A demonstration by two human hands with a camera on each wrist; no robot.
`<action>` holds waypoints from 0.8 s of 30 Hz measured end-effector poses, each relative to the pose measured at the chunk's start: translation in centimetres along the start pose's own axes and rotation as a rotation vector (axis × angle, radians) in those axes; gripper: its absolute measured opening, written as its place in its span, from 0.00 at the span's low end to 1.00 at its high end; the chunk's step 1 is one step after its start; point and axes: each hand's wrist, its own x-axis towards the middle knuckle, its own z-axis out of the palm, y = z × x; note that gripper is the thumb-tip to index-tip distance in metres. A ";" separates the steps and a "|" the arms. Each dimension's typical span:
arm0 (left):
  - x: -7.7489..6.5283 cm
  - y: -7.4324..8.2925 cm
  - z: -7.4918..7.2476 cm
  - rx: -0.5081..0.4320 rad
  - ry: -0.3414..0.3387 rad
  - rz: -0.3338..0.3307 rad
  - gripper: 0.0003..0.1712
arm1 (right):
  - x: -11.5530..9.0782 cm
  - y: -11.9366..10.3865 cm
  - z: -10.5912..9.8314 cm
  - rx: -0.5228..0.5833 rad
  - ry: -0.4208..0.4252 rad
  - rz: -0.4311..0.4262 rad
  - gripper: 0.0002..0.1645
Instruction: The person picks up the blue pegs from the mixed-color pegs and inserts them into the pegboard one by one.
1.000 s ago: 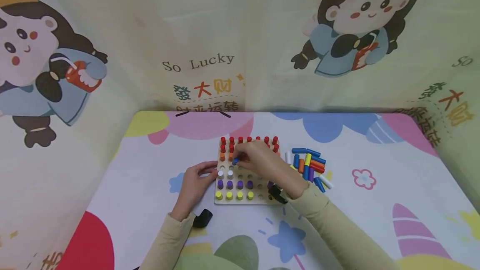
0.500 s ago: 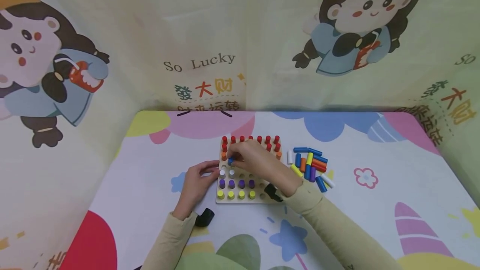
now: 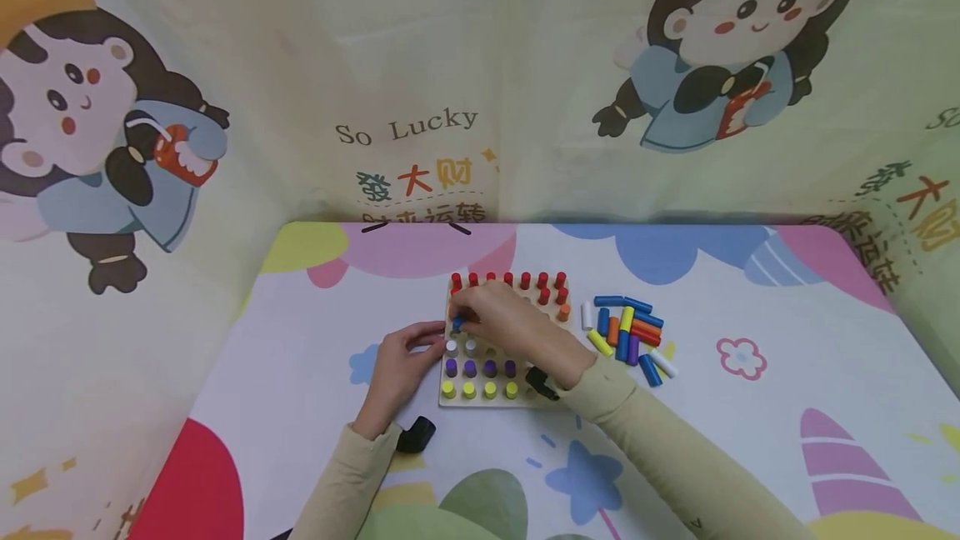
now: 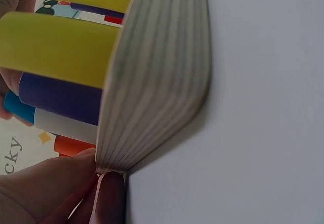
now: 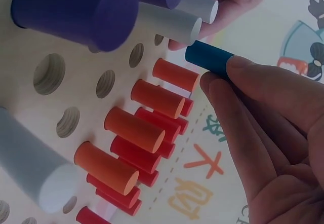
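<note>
My right hand (image 3: 506, 319) pinches a blue peg (image 5: 207, 58) between thumb and fingers. It hovers over the left side of a wooden pegboard (image 3: 477, 403), at the row between the orange and white pegs. In the right wrist view the peg is tilted and apart from the holes. My left hand (image 3: 401, 365) holds the board's left edge, thumb and a finger against its side (image 4: 157, 82). Red pegs (image 3: 543, 296), orange pegs (image 5: 134, 130), white pegs (image 3: 470, 347), purple pegs (image 3: 490, 368) and yellow pegs (image 3: 468, 390) stand in rows. The right hand hides the board's middle in the head view.
To the board's right lies a loose heap of pegs (image 3: 624, 332) in blue, orange, yellow, white, red and purple. A patterned cloth (image 3: 697, 440) covers the table, and a printed curtain (image 3: 555, 107) rises behind its far edge.
The right hand has moved left along the board with the blue peg, toward the row's left end. The left hand stays at the board's edge. The whole head view has shifted slightly.
</note>
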 end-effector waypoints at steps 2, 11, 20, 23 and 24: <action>0.0 0.0 0.0 0.003 0.000 0.001 0.17 | 0.1 0.0 0.1 -0.006 -0.003 -0.004 0.07; 0.0 0.1 0.0 0.010 0.007 0.003 0.17 | 0.8 -0.1 0.6 -0.012 -0.043 0.003 0.11; -0.1 0.1 0.0 0.004 0.001 0.002 0.17 | 1.2 0.3 1.0 -0.010 -0.056 0.007 0.11; -0.1 0.1 0.0 0.002 0.008 0.008 0.17 | 1.3 0.5 1.1 -0.006 -0.060 0.010 0.11; 0.0 0.1 0.1 0.001 0.010 0.011 0.17 | 1.4 0.5 1.1 -0.006 -0.060 0.010 0.11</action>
